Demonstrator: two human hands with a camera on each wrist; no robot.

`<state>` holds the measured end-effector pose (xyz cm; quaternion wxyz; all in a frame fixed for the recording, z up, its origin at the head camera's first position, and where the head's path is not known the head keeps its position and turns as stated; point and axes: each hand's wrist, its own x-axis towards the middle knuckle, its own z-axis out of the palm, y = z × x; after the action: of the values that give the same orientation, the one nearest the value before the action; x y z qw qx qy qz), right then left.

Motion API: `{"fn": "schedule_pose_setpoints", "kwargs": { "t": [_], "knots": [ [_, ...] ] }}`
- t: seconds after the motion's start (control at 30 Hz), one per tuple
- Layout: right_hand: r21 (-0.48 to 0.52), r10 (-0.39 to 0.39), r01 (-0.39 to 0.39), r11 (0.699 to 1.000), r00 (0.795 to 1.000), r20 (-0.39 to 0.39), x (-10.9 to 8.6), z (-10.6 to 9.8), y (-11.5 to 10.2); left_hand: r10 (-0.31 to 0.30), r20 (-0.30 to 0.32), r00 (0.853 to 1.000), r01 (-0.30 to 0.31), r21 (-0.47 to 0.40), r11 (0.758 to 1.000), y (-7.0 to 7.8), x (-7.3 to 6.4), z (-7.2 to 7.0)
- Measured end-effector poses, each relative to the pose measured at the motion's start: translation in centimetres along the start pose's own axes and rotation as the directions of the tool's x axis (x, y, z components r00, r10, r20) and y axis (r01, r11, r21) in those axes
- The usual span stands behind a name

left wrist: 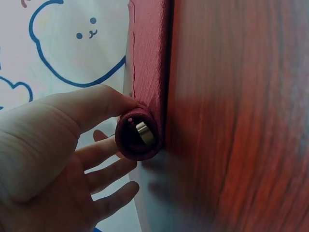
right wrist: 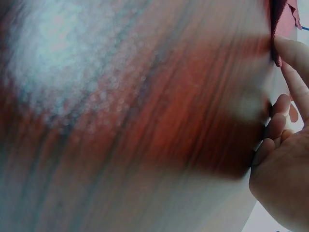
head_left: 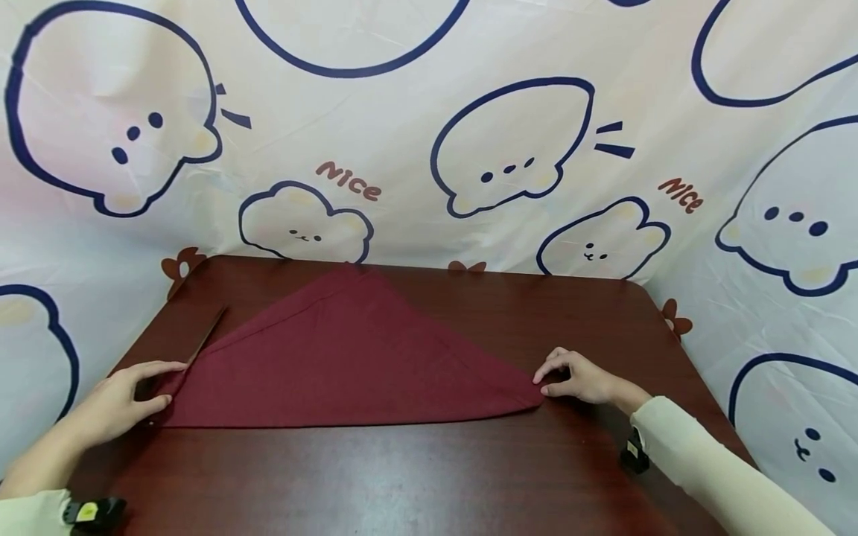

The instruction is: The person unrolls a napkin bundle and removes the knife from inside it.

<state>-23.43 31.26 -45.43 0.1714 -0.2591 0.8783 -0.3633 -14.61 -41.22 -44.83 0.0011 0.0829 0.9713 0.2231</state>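
Note:
A dark red cloth (head_left: 348, 357) lies on the table as a wide triangle, its long straight edge toward me and its peak near the far edge. My left hand (head_left: 117, 398) pinches its left corner between thumb and fingers. There the left wrist view shows the cloth rolled into a tube (left wrist: 153, 89) with a shiny gold-coloured piece (left wrist: 145, 133) inside its end. A thin dark stick-like thing (head_left: 209, 331) slants away from the left fingertips. My right hand (head_left: 579, 378) pinches the cloth's right corner (right wrist: 278, 53) between thumb and index finger, its other fingers curled.
The brown wooden table (head_left: 415, 476) extends in front of the cloth and to its right. A pale curtain (head_left: 402, 134) with cartoon outlines hangs round the far edge and both sides. Each wrist carries a small black device (head_left: 94, 514).

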Motion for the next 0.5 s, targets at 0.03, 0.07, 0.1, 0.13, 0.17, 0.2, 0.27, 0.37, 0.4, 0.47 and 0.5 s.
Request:
{"fn": "schedule_pose_setpoints", "kwargs": {
  "t": [0.03, 0.07, 0.1, 0.13, 0.17, 0.2, 0.27, 0.37, 0.4, 0.47, 0.5],
  "knots": [
    [0.0, 0.002, -0.002, 1.0, 1.0, 0.002, 0.01, 0.01, 0.0, -0.013, 0.008, 1.0, 0.013, 0.004, 1.0, -0.05, 0.02, -0.16],
    [-0.002, 0.004, -0.004, 1.0, 1.0, 0.002, 0.02, 0.02, 0.0, -0.022, 0.013, 1.0, 0.022, 0.01, 1.0, -0.08, 0.03, -0.32],
    [-0.005, 0.005, -0.005, 1.0, 1.0, 0.002, 0.03, 0.04, -0.01, -0.028, 0.015, 0.999, 0.028, 0.013, 1.0, -0.1, 0.05, -0.45],
    [-0.005, 0.007, -0.007, 1.0, 1.0, 0.002, 0.04, 0.04, -0.01, -0.034, 0.014, 0.999, 0.034, 0.018, 0.999, -0.11, 0.06, -0.54],
    [-0.006, 0.008, -0.008, 1.0, 1.0, 0.002, 0.04, 0.05, -0.02, -0.038, 0.013, 0.999, 0.037, 0.022, 0.999, -0.09, 0.07, -0.61],
    [-0.006, 0.008, -0.008, 1.0, 1.0, 0.002, 0.04, 0.04, -0.03, -0.039, 0.01, 0.999, 0.039, 0.025, 0.999, -0.07, 0.08, -0.65],
    [-0.006, 0.006, -0.006, 1.0, 1.0, 0.0, 0.05, 0.03, -0.04, -0.042, 0.008, 0.999, 0.041, 0.028, 0.999, 0.0, 0.07, -0.68],
    [-0.004, 0.001, -0.001, 1.0, 1.0, -0.002, 0.04, 0.03, -0.06, -0.047, 0.009, 0.999, 0.047, 0.032, 0.998, 0.12, 0.07, -0.69],
    [-0.006, -0.002, 0.002, 1.0, 1.0, -0.003, 0.02, 0.03, -0.05, -0.049, 0.01, 0.999, 0.049, 0.033, 0.998, 0.16, 0.07, -0.68],
    [-0.019, -0.006, 0.005, 1.0, 1.0, -0.008, -0.04, 0.07, -0.04, -0.053, 0.014, 0.999, 0.052, 0.033, 0.998, 0.24, 0.06, -0.58],
    [-0.027, -0.009, 0.009, 1.0, 1.0, -0.012, -0.08, 0.08, -0.03, -0.053, 0.015, 0.998, 0.052, 0.031, 0.998, 0.28, 0.05, -0.49]
  ]
}}
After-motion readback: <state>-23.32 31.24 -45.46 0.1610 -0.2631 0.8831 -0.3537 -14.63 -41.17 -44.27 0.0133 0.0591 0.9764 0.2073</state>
